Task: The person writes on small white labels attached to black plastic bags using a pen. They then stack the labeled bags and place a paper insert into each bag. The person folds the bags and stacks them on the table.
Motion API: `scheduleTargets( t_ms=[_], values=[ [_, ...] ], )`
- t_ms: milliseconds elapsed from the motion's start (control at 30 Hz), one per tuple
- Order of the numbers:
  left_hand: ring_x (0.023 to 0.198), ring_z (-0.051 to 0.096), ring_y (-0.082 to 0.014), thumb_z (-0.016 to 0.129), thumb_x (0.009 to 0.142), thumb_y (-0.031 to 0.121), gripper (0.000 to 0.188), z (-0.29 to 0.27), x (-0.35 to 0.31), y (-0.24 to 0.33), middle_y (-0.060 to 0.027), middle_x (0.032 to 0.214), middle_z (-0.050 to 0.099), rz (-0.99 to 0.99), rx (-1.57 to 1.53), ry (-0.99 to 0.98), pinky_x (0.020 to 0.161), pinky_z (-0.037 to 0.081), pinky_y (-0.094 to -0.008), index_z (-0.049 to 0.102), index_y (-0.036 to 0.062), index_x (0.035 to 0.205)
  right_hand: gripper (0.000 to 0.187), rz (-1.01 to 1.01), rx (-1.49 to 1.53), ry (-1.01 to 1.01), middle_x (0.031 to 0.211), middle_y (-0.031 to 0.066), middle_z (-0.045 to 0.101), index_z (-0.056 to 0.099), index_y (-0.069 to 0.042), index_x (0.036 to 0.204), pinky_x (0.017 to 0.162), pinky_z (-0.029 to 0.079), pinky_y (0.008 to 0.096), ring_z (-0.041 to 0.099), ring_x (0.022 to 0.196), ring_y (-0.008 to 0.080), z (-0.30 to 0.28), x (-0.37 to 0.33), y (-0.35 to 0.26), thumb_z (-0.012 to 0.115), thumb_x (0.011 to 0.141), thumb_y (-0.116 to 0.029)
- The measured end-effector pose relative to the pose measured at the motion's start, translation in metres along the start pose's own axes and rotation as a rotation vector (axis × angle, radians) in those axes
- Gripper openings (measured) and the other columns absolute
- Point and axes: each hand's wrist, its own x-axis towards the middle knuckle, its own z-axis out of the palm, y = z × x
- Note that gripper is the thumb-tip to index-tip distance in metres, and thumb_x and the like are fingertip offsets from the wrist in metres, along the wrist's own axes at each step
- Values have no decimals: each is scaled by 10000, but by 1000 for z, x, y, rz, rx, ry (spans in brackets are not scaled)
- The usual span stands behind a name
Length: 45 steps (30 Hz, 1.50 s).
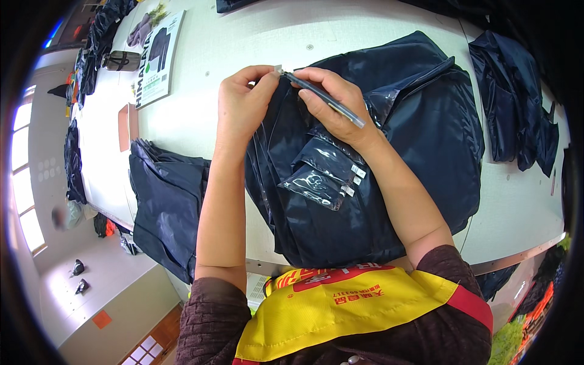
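My left hand pinches a small pale tag between thumb and forefinger, at the upper edge of the dark cloth. In my right hand is a slim dark pen with a clear end; its tip points left and meets or nearly meets the tag. Beneath both hands lies a pile of shiny navy garments, folded and layered. On the pile, below my right hand, rest several small clear-wrapped dark pieces with little white labels. Whether my left fingers also grip the cloth cannot be seen.
A second dark stack of cloth lies by my left forearm. More navy cloth lies at the far right. A printed magazine, a bottle and an open brown box are at the upper left of the white table.
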Motion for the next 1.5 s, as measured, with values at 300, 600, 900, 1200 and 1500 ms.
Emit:
scheduleTargets(
  t_ms=[300, 600, 900, 1200, 1500],
  values=[
    [657, 536, -71, 617, 796, 129, 219, 1, -2, 1, -47, 747, 650, 21, 13, 8, 605, 431, -213, 682, -35, 926, 284, -41, -42, -24, 1001, 154, 641, 597, -1, 1066, 805, 489, 332, 622, 909, 290, -1, 1, 1, 608, 845, -179],
    [629, 531, -77, 598, 783, 127, 239, 2, -1, 2, -57, 725, 649, 16, -13, 13, 588, 433, -221, 679, -44, 927, 278, -81, -62, -6, 995, 150, 645, 602, -10, 1064, 797, 488, 338, 619, 906, 291, -2, 1, 2, 606, 845, -181],
    [669, 507, -46, 616, 825, 104, 192, 1, -2, 4, -9, 768, 631, -39, -1, -19, 594, 385, -180, 683, -34, 940, 260, -65, -91, -15, 987, 152, 643, 602, -10, 1045, 793, 486, 340, 616, 900, 294, -2, 0, 2, 611, 826, -150],
    [625, 523, -75, 614, 790, 149, 245, 2, -2, 2, -56, 712, 641, -18, 2, 16, 579, 427, -221, 679, -50, 917, 255, -82, -84, 5, 985, 148, 643, 603, -7, 1040, 792, 488, 339, 617, 898, 293, -1, 0, 2, 613, 831, -151],
    [658, 499, -53, 625, 817, 120, 211, 1, -2, 3, -8, 765, 624, -54, 3, -11, 589, 383, -189, 681, -36, 948, 270, -74, -65, -21, 978, 146, 644, 600, -3, 1057, 775, 493, 316, 626, 874, 267, -3, 1, 3, 605, 842, -167]
  ],
)
